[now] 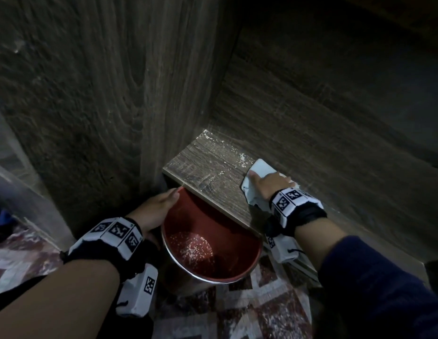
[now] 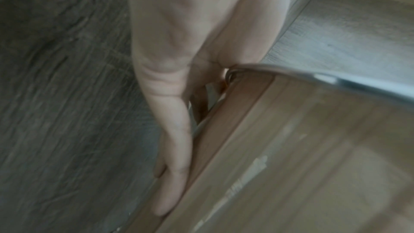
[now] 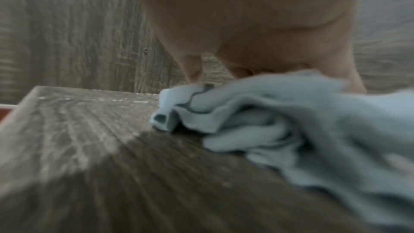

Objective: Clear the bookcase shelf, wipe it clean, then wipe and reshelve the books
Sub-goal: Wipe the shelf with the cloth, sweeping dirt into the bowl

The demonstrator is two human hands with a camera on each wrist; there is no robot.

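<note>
Crumbs swept off a bare wood-grain shelf into a red bucket.

The bookcase (image 1: 115, 94) is dark laminate with a scuffed grain; its shelf (image 1: 208, 172) holds no books in view, only pale flakes. The round, metal-rimmed bucket (image 1: 213, 253) sits tucked under the shelf lip, likely to catch debris, flakes already speckling its bottom. The left hand (image 1: 156, 211) curls over the rim, steadying it. The right hand (image 1: 269, 184) presses flat, fingers spread, on a soft crumpled pale-blue cloth (image 1: 259, 167).
</note>
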